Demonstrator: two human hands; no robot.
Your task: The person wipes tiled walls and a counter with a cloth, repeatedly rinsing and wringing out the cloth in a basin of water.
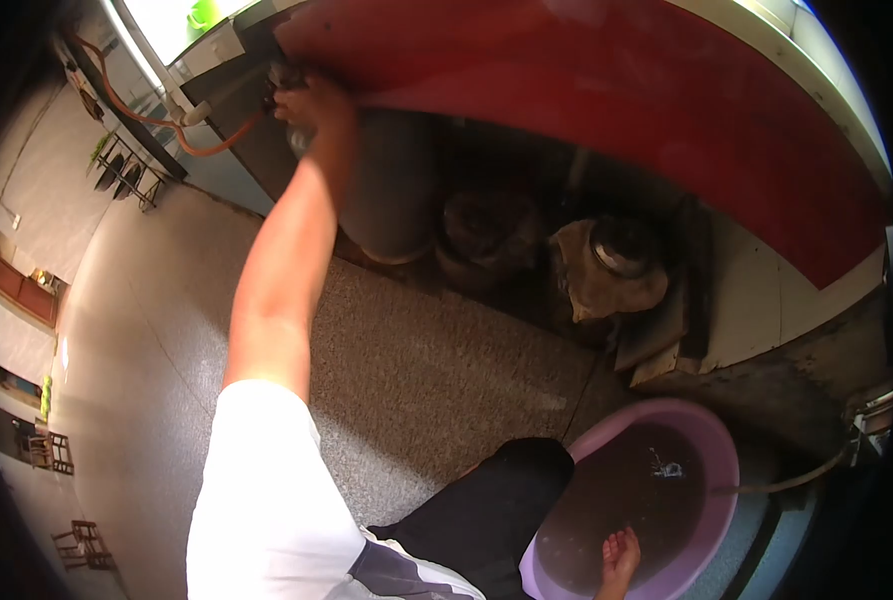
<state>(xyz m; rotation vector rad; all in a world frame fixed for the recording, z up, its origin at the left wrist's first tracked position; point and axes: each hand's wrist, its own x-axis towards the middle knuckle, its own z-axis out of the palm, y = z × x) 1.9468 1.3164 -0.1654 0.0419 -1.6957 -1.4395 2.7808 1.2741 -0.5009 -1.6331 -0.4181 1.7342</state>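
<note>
My left arm, in a white sleeve, stretches into the shade under a red panel. My left hand (316,110) is closed around the valve fitting (284,75) at the top of a grey gas cylinder (391,185). An orange hose (206,152) runs to that fitting, and my fingers partly hide it. My right hand (621,550) is held over a purple tub (721,450) of murky water (606,500). Its fingers are loosely bent and nothing shows in them. A thin hose (781,485) reaches the tub's right side, and the water ripples near it.
The red panel (586,90) hangs above the cylinder. In the shade beside it stand a dark round container (486,235) and a cloth-like sack (591,275) with a metal pot (621,245) on it. My dark-clothed knee (526,470) is beside the tub. Chairs (84,545) stand far left.
</note>
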